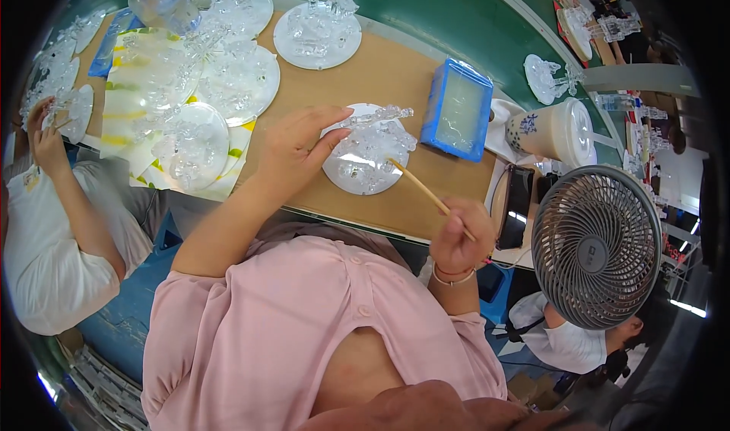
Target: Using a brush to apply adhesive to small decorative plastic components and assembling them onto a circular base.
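On the brown board in front of me stands a clear ornament [369, 146] with a cross-like upper piece and a round white base. My left hand [304, 141] pinches the near-left end of its cross between thumb and forefinger. A thin wooden stick [423, 186] is gripped in my right hand [461, 237], which is closed around its rear part. The stick's tip meets the clear figures on the base, right of the middle. Whether the tip carries anything is too small to tell.
Similar ornaments [318, 36] stand at the back and on a yellow-patterned sheet [125, 146] at left. A blue tray [430, 115] holding something pale lies to the right, beside a drink cup [555, 133], a phone [515, 207] and a fan [597, 252]. A co-worker [68, 233] sits at left.
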The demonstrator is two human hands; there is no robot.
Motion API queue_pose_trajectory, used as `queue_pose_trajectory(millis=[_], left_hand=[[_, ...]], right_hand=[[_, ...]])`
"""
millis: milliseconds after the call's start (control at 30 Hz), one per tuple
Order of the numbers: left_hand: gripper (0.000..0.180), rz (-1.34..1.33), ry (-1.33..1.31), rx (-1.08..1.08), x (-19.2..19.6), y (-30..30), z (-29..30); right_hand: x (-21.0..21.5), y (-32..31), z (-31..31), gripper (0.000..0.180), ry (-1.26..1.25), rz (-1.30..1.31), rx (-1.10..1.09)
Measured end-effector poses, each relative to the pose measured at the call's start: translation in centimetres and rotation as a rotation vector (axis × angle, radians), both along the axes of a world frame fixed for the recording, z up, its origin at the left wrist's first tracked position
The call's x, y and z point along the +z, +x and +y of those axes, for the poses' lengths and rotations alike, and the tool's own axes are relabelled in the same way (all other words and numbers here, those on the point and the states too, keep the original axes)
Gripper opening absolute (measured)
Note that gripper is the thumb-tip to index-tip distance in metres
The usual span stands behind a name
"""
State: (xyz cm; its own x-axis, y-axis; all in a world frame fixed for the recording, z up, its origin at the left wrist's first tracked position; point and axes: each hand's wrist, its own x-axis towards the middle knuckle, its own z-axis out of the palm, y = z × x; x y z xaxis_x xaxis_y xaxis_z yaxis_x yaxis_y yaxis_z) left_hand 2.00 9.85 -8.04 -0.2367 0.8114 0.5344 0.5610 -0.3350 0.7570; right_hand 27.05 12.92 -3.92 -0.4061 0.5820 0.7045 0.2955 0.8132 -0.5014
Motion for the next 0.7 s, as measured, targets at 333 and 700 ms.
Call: queue_pose_trajectory(millis=[333,700], left_hand=[[0.025,0.001,-0.129,-0.034,1.0,-0.3,-0.2],[0.015,0.193,-0.001,0.025,1.8,-0.4,0.9]], right_hand=[[-0.3,-2.0,1.4,0.008,-0.074,-0.093,0.101],[-0.7,-2.0,0.9,0.009,-0.144,-0.143,0.056]])
